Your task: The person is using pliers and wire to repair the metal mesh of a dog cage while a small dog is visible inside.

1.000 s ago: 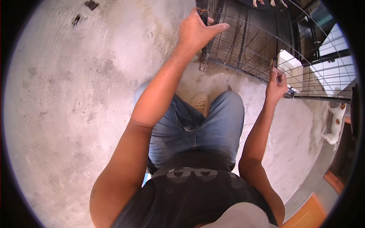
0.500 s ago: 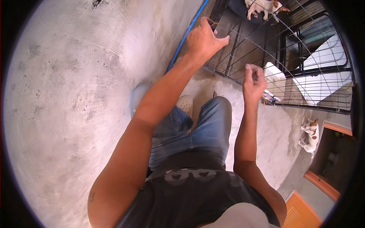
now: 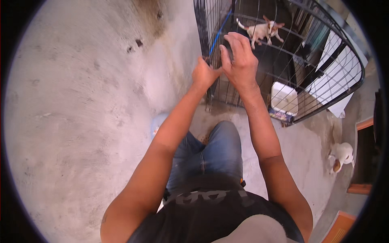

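1. My L hand [image 3: 206, 75] is by the black wire cage [image 3: 200, 28], up ahead; fingers part-hidden, can't tell if gripping.
2. My R hand [image 3: 242, 60] is just beside it, half-open, fingers bent.
3. Cage top's cut off; dog [image 3: 261, 31] inside shows thru it.

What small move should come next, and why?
Perhaps the bare right hand should close its fingers on the black metal-wire cage: they curl loosely, no held object visible, while the left hand is at the cage's left edge.
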The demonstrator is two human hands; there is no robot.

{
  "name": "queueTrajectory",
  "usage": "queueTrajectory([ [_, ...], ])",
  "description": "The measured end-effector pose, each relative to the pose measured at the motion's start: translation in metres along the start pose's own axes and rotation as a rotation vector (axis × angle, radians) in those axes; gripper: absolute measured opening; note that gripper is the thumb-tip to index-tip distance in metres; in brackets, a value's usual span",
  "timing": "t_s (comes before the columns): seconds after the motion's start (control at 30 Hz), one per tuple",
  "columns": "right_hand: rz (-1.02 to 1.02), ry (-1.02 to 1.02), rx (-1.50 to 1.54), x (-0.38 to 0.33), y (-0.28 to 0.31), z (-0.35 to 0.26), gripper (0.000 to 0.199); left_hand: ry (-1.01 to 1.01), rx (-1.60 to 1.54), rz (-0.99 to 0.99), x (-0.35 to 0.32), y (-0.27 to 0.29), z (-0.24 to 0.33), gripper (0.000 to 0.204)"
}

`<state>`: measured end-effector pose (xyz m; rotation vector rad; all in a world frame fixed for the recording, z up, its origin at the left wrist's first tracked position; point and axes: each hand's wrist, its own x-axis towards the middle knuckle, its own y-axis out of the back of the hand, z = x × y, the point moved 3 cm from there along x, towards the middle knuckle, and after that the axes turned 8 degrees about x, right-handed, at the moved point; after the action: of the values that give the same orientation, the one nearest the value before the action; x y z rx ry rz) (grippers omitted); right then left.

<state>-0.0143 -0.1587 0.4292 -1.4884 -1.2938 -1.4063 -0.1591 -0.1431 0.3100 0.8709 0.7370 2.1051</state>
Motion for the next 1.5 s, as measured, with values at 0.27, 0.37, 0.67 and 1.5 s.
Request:
queueTrajectory([
  [0.27, -0.416, -0.005, -0.131, 0.025, -0.015, 0.023, 0.024, 0.11, -0.047, -0.116, 0.002, 0.007, -0.004, 0.068],
  [0.37, -0.319, -0.013, -0.136, 0.016, -0.024, 0.028, 0.021, 0.153, -0.046, -0.138, 0.004, 0.005, -0.001, 0.067],
  [0.67, -0.227, -0.044, -0.219, 0.009, -0.04, 0.038, 0.014, 0.13, -0.071, -0.169, 0.008, -0.006, -0.007, 0.076],
  [1.5, -0.052, -0.569, 0.044, -0.148, 0.011, 0.05, 0.005, -0.074, -0.061, 0.169, -0.007, -0.056, -0.037, 0.078],
])
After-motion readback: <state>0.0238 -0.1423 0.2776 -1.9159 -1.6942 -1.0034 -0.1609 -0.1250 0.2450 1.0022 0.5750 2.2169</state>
